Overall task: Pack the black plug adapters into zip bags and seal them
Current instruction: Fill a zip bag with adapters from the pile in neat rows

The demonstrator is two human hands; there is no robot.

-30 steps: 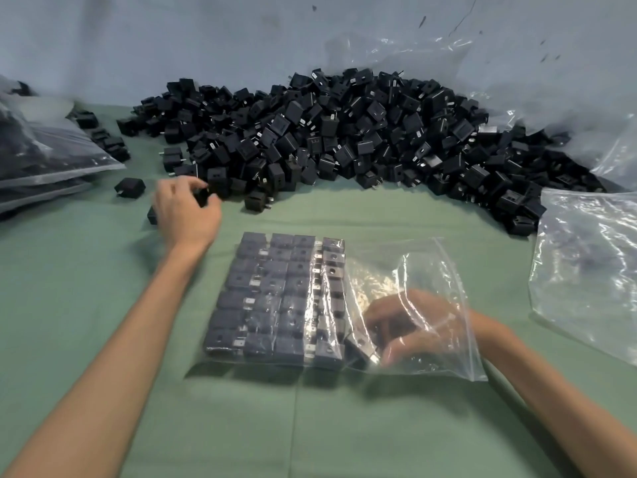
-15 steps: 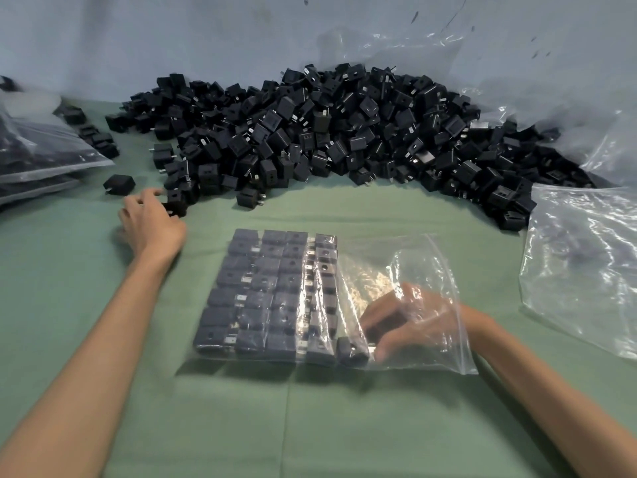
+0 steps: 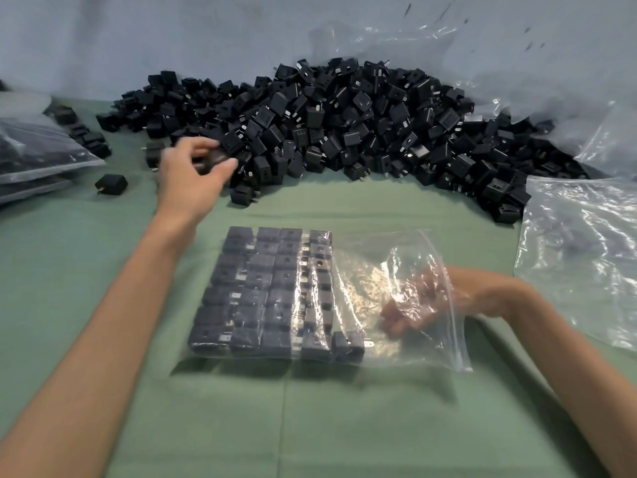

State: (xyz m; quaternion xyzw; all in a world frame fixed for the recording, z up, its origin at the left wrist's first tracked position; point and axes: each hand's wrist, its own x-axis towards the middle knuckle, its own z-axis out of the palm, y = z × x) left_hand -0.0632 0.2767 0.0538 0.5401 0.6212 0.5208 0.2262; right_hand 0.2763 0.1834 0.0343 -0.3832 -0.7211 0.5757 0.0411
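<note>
A clear zip bag (image 3: 365,260) lies flat on the green cloth, its mouth toward the right. Rows of black plug adapters (image 3: 262,288) fill its left part, and one more adapter (image 3: 349,340) lies at the near end of a new row. My right hand (image 3: 412,303) is inside the bag through the mouth, fingers loosely curled, just right of that adapter and apart from it. My left hand (image 3: 193,174) is at the left edge of the big pile of loose adapters (image 3: 344,125) and grips a blurred black adapter (image 3: 211,159).
Filled zip bags (image 3: 34,157) are stacked at the far left, with a single adapter (image 3: 111,183) lying near them. Empty clear bags (image 3: 579,257) lie at the right. A large crumpled plastic sack (image 3: 517,63) rises behind the pile against the wall.
My left hand moved right from the table edge of the pile and took hold of an adapter. My right hand let go of the adapter in the bag and drew back to the right.
</note>
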